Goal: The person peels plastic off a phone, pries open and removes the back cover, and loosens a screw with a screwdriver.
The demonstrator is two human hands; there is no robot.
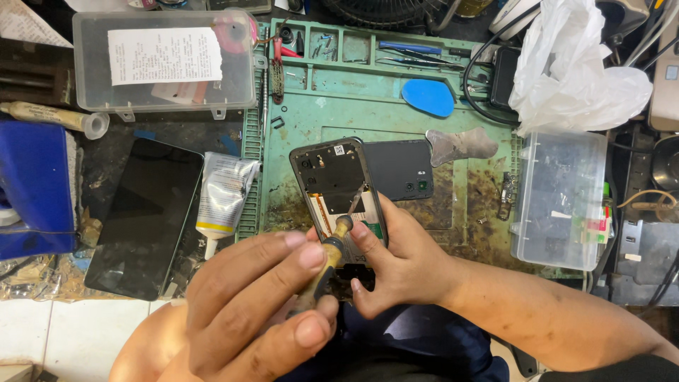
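My left hand (pixel 265 297) gripping yellow-handled screwdriver (pixel 327 265), tip far-right onto opened phone (pixel 339 194), my right hand (pixel 396 265) clasping its near end, long axis near-far, white-labelled clear box (pixel 164 60) far left, white glue tube (pixel 223 198) left

Mat (pixel 396 120) green, brown-stained. Phone (pixel 339 191) black inside, copper strip, small green board. Back cover (pixel 403 170) dark grey. Screwdriver (pixel 332 247) handle yellow and black. Pick (pixel 428 97) blue. Glue tube (pixel 223 198) silver-white, yellow band. Screen (pixel 145 216) glossy black. Boxes (pixel 163 60) clear; left one has a white paper label. Bag (pixel 573 67) white. Tweezers (pixel 410 48) blue-handled.
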